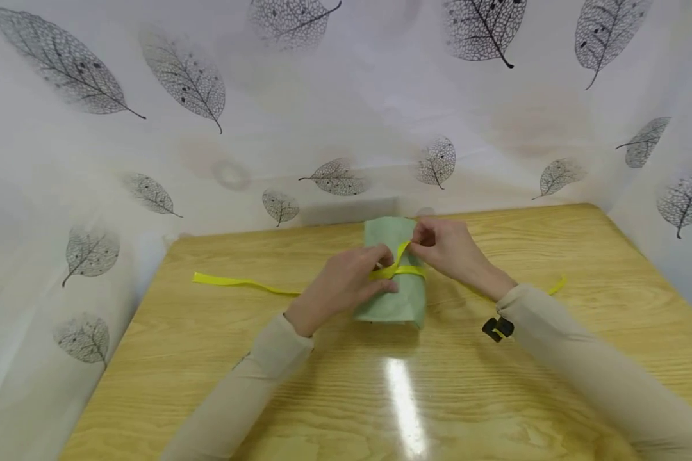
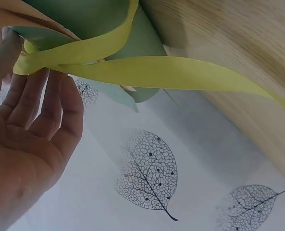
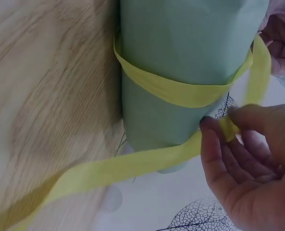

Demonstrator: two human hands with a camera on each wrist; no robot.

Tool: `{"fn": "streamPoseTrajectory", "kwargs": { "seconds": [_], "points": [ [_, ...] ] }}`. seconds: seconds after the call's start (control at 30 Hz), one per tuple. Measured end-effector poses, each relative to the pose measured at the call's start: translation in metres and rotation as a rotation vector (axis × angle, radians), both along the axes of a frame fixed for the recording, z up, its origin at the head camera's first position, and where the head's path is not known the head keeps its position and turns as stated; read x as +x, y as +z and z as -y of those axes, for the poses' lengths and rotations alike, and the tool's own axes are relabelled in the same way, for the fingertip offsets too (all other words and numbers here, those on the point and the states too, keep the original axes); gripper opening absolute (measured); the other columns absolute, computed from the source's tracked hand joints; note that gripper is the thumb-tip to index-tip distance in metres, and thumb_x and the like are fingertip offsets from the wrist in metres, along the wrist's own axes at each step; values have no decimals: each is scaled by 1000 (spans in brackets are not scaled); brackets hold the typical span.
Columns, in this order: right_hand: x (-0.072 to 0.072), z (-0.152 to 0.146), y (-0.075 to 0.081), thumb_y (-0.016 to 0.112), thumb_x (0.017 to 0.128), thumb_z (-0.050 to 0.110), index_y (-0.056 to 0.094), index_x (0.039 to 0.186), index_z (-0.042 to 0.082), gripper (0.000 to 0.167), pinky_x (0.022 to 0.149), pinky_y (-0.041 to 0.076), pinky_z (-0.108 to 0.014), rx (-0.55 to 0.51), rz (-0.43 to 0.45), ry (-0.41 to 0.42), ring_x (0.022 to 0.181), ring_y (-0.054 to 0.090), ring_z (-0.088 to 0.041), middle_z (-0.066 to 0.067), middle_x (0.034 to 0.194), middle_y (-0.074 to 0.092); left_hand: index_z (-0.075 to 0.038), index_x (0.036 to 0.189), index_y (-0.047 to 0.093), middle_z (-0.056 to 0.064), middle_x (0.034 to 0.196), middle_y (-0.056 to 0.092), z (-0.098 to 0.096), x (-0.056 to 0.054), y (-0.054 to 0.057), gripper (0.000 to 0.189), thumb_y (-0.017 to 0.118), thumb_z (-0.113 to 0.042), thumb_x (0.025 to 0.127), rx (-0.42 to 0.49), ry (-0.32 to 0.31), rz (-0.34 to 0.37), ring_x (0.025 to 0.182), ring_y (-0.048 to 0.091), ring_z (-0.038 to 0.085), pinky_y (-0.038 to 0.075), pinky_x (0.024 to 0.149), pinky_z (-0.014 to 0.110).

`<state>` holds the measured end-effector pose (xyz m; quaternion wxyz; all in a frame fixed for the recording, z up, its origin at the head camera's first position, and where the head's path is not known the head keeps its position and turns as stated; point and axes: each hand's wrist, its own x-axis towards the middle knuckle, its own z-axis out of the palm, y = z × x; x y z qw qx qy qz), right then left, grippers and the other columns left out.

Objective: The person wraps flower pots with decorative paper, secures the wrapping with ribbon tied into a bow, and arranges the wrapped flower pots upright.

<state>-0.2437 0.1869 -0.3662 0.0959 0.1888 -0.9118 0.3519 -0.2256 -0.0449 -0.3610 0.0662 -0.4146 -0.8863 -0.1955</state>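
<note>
A pale green wrapped bundle (image 1: pixel 400 304) lies on the table, with a yellow ribbon (image 1: pixel 411 271) running round its middle. From the left side, my left hand (image 1: pixel 348 278) pinches the ribbon on top of the bundle. In the left wrist view, its thumb and fingers (image 2: pixel 70 108) meet at the spot where the ribbon strands (image 2: pixel 176 73) cross. My right hand (image 1: pixel 452 253) pinches another stretch of the ribbon between thumb and fingertips, raised at the bundle's upper right. The right wrist view shows the ribbon band (image 3: pixel 180 94) lying round the green paper (image 3: pixel 180 43).
One loose ribbon tail (image 1: pixel 225 280) stretches left across the wooden table (image 1: pixel 300 410); another end (image 1: pixel 558 285) shows past the right wrist. A small black object (image 1: pixel 498 329) is beside the right cuff. Behind the table hangs a white leaf-print cloth (image 1: pixel 369 115).
</note>
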Motion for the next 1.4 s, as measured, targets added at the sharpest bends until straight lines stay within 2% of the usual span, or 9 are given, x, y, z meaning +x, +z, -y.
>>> {"fn": "streamPoseTrajectory", "kwargs": {
  "seconds": [0.17,0.27,0.4,0.57,0.7,0.87,1.03,1.2,1.4],
  "points": [
    [0,-1,-3,76,91,10,79,90,8,4,64,55,-26,63,-59,44,71,69,-14,-6,82,77,-14,108,57,-1,105,75,-1,0,0,38,78,-39,88,-7,17,-14,98,72,15,58,82,31],
    [2,-2,-4,75,91,8,80,93,5,6,62,55,-25,104,-78,83,68,68,-13,-7,82,78,-15,117,59,0,107,76,-1,1,-1,42,76,-41,88,-18,21,-21,99,73,15,59,82,32],
    [5,-2,-5,71,93,6,73,106,-2,15,67,58,-32,129,-54,99,74,69,-18,-11,86,76,-15,130,66,2,116,76,-1,1,0,49,74,-41,90,-36,10,-21,104,73,16,59,87,34],
    [10,-3,-7,65,95,1,59,113,-5,20,68,59,-35,83,-37,124,79,70,-23,-16,89,73,-13,135,66,3,119,76,-1,1,0,53,73,-40,90,-51,5,-22,100,72,16,59,87,33],
    [12,-5,-10,64,95,-2,66,116,-6,22,64,56,-30,126,-122,150,70,65,-16,-11,85,74,-13,141,62,4,118,76,-1,1,0,59,73,-41,90,-53,27,-15,98,72,17,60,85,34],
    [16,-5,-14,67,93,-4,76,107,-5,17,61,54,-28,198,-218,190,67,60,-13,-13,87,74,-14,145,57,6,115,76,-2,2,2,64,74,-43,90,-72,58,-7,100,73,20,60,84,37],
    [23,-7,-15,63,91,-4,71,119,-8,30,60,50,-26,271,-218,255,70,55,-12,-12,91,69,-13,142,60,4,106,77,-3,3,1,61,74,-42,90,-67,46,-21,87,70,18,59,77,34],
    [29,-11,-10,65,87,3,65,129,-8,44,62,47,-24,299,-165,319,74,51,-11,-10,98,64,-13,132,68,-1,89,72,-2,2,0,51,74,-41,89,-50,12,-44,70,57,12,53,67,29],
    [30,-9,-9,69,87,-5,69,124,-6,36,68,56,-30,244,-181,339,81,63,-16,-14,104,69,-14,128,71,-2,92,74,-2,2,0,45,74,-39,90,-39,2,-27,72,59,10,52,68,27]
  ]
}}
